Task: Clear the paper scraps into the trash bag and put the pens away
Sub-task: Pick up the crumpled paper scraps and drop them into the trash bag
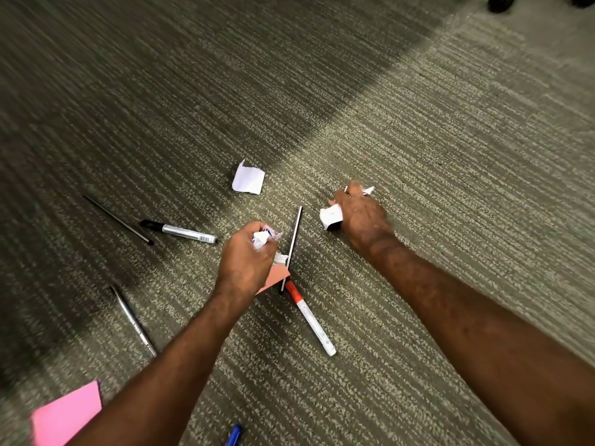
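on the carpet (418, 130), the left hand (246, 259) grips crumpled white scraps (262, 239); the right hand (360, 214) clutches more white paper (331, 217) beside a thin black pen (294, 239).

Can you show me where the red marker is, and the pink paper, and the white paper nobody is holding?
red marker (310, 318), head view, on the middle of its white barrel.
pink paper (66, 416), head view, on the middle of the sheet.
loose white paper scrap (248, 179), head view, on its flat centre.
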